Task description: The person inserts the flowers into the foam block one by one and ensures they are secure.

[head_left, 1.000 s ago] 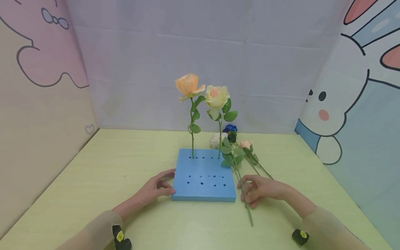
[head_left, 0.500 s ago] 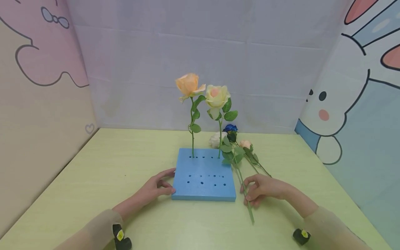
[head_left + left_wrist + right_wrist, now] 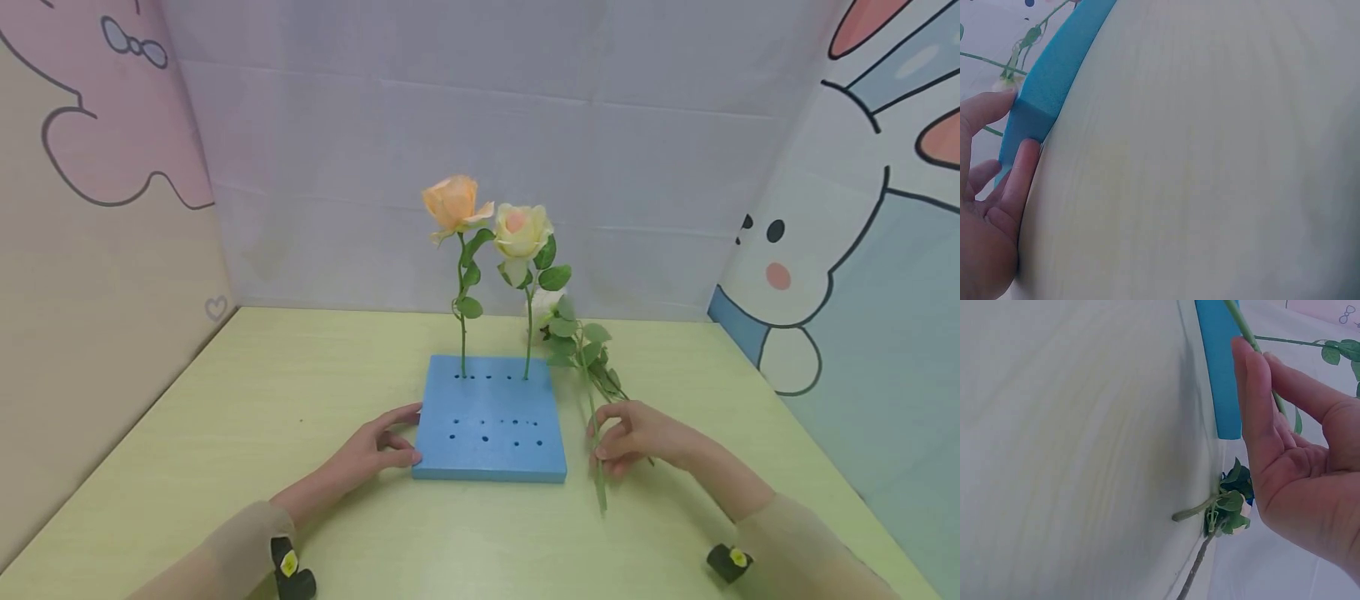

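Note:
A blue board (image 3: pixel 483 458) with rows of small holes lies on the table. An orange-peach rose (image 3: pixel 452 204) and a cream rose (image 3: pixel 522 232) stand upright in its back row. My left hand (image 3: pixel 367 450) touches the board's left edge with thumb and fingertips; the left wrist view shows the fingers extended along the board's side (image 3: pixel 1038 106). To the right of the board, my right hand (image 3: pixel 648 433) pinches a green stem (image 3: pixel 1241 322) near its lower end. That stem leads up past leaves (image 3: pixel 573 329) to a white rose (image 3: pixel 546 307), partly hidden behind the cream rose's stem.
More rose stems (image 3: pixel 1194 565) with dark green leaves lie on the table (image 3: pixel 337 367) behind and beneath my right hand; their flowers are mostly hidden in the head view. A pale cloth wall (image 3: pixel 375 167) closes the back, with printed panels on both sides.
My right hand has lifted the white rose and moved it slightly away and to the right. Its leaves now cover the blue and peach roses behind. The left hand and board stay still.

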The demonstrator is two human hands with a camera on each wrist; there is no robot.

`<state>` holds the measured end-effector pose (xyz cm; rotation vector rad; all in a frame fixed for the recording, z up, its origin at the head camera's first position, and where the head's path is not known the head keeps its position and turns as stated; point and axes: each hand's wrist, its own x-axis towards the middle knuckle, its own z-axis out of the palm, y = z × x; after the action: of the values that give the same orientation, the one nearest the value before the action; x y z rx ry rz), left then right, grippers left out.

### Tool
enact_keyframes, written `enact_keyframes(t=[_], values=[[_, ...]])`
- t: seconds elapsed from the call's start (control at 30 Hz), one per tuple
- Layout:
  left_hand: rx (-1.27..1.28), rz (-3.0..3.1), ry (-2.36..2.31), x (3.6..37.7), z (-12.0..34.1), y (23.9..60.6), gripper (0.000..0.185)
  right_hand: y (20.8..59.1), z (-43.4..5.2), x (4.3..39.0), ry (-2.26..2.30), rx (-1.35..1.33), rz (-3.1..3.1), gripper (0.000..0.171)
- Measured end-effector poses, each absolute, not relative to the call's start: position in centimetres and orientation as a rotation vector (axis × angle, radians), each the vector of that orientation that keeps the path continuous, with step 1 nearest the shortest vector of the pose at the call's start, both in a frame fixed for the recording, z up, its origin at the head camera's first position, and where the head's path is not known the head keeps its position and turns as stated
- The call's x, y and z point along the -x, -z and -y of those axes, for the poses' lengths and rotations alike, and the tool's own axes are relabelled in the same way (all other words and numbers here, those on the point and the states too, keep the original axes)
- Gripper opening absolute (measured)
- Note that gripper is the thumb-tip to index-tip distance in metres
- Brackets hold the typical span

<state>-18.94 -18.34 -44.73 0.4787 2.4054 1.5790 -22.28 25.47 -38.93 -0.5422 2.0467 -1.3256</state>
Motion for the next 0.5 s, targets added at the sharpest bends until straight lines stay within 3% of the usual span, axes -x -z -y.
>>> enact_keyframes(t=[0.23, 0.5], values=[[-0.504, -2.402, -1.582, 18.8, 18.4, 44.6, 0.074, 37.4, -25.6, 22.2, 1.353, 0.552, -2.224, 0.038], [-0.514, -2.403, -1.586, 18.8, 18.5, 44.6, 0.074, 36.1, -24.3, 21.3, 1.428, 0.629, -2.447, 0.025]])
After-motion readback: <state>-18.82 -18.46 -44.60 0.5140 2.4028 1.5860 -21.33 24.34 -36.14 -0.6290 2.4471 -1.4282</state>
